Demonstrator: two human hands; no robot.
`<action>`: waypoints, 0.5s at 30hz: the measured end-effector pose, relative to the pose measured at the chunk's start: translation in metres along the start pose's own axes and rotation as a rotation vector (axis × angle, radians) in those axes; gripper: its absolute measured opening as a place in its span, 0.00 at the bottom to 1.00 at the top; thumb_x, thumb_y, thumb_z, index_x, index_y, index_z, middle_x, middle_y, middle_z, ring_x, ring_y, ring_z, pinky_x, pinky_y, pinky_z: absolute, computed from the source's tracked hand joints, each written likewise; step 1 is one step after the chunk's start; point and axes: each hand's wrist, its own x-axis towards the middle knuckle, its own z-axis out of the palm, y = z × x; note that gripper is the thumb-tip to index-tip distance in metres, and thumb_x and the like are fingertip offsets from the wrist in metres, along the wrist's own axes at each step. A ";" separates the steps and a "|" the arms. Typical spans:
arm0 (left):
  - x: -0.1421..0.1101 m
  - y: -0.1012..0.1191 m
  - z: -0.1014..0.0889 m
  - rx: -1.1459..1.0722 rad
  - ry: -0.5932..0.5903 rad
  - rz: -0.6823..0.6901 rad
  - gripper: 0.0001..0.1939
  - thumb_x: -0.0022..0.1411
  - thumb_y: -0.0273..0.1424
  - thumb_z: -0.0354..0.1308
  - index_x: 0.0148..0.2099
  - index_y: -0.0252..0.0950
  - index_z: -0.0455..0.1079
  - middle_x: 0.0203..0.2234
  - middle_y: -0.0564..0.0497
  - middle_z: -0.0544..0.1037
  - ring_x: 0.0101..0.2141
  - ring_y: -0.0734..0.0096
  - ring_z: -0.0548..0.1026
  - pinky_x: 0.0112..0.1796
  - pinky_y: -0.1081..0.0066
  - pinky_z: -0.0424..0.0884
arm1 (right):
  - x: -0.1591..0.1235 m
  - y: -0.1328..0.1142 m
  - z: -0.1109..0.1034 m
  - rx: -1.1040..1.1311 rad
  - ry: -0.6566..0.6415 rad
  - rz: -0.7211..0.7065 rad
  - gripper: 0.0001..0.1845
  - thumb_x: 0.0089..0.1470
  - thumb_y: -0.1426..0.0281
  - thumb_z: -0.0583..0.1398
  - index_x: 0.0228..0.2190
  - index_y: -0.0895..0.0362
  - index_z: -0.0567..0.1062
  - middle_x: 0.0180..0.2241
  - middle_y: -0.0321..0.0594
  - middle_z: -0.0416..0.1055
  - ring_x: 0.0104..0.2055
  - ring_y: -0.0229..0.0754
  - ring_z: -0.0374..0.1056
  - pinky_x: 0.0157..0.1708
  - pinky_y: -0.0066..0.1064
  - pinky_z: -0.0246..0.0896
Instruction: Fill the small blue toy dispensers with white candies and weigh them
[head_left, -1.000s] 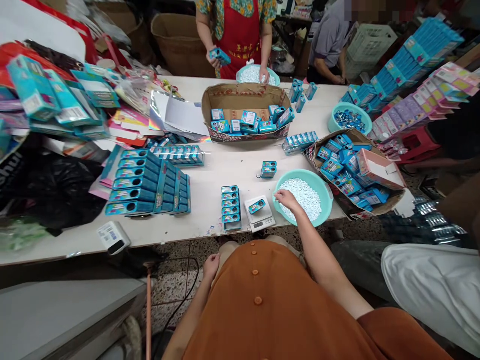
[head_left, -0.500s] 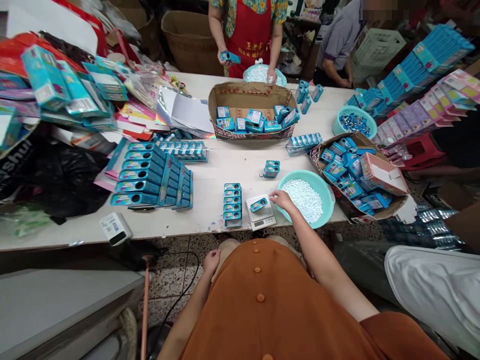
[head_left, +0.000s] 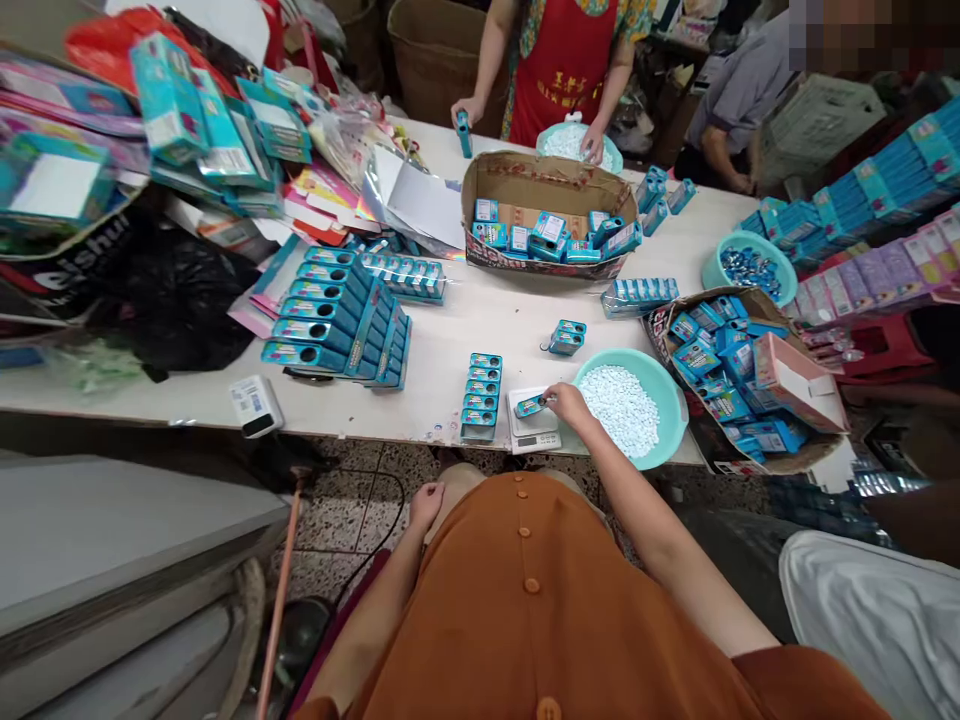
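My right hand (head_left: 568, 405) is over the right side of a small digital scale (head_left: 537, 441). Its fingers are pinched at the right end of a small blue candy box (head_left: 529, 406) lying on the scale, close to the box's dark round hole; what the fingertips hold is hidden. Just right of that hand stands a mint-green basin (head_left: 677, 410) of small white candies (head_left: 619, 405). To the scale's left, several blue boxes (head_left: 481, 388) stand in a row. Down by my thigh, my left hand (head_left: 426, 505) rests with curled fingers and no object showing in it.
Stacked blue boxes (head_left: 330, 325) stand at left, near a white device (head_left: 256, 405). A carton (head_left: 547, 262) of boxes sits mid-table, another carton (head_left: 739, 466) at right. Across the table, a person in a red apron (head_left: 559, 75) holds a blue box (head_left: 463, 134).
My right hand has moved from beside the box to its holed end. The view has shifted, and the co-worker's box has turned upright and come down to the table.
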 end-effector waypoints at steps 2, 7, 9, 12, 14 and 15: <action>0.003 -0.002 0.002 -0.010 -0.002 -0.004 0.14 0.59 0.34 0.50 0.39 0.28 0.70 0.41 0.39 0.76 0.42 0.62 0.72 0.42 0.72 0.64 | -0.001 0.001 0.000 0.000 0.009 -0.011 0.12 0.46 0.77 0.58 0.35 0.56 0.77 0.38 0.41 0.75 0.40 0.41 0.67 0.43 0.28 0.58; 0.009 -0.005 0.005 -0.014 0.002 -0.043 0.13 0.59 0.35 0.50 0.38 0.31 0.71 0.40 0.41 0.77 0.41 0.62 0.73 0.41 0.71 0.65 | -0.001 -0.002 -0.002 -0.010 0.028 -0.006 0.11 0.45 0.76 0.59 0.34 0.56 0.76 0.36 0.41 0.75 0.38 0.41 0.67 0.39 0.28 0.58; 0.010 -0.005 0.006 -0.013 0.004 -0.052 0.13 0.59 0.36 0.50 0.38 0.33 0.71 0.39 0.42 0.77 0.40 0.62 0.74 0.40 0.71 0.65 | 0.000 -0.003 -0.002 -0.008 0.020 -0.006 0.11 0.46 0.76 0.58 0.33 0.56 0.76 0.35 0.40 0.75 0.38 0.40 0.67 0.40 0.27 0.57; 0.011 -0.003 0.005 -0.014 0.013 -0.045 0.12 0.58 0.35 0.51 0.37 0.33 0.71 0.38 0.42 0.78 0.39 0.61 0.74 0.38 0.71 0.66 | 0.001 -0.006 -0.001 -0.010 0.009 -0.005 0.11 0.45 0.77 0.57 0.32 0.56 0.77 0.36 0.41 0.75 0.39 0.40 0.67 0.41 0.27 0.57; 0.013 -0.002 0.004 -0.016 0.023 -0.037 0.13 0.58 0.35 0.51 0.37 0.32 0.72 0.38 0.41 0.78 0.39 0.60 0.74 0.39 0.70 0.66 | 0.001 -0.007 0.000 -0.018 0.006 0.001 0.12 0.46 0.77 0.57 0.33 0.57 0.77 0.37 0.43 0.74 0.39 0.41 0.67 0.42 0.28 0.57; 0.014 -0.002 0.004 -0.016 0.026 -0.035 0.13 0.58 0.35 0.51 0.37 0.32 0.72 0.38 0.41 0.78 0.40 0.60 0.74 0.39 0.69 0.66 | 0.002 -0.008 0.001 -0.022 0.005 0.005 0.12 0.46 0.78 0.57 0.33 0.57 0.77 0.37 0.44 0.74 0.40 0.41 0.67 0.42 0.28 0.57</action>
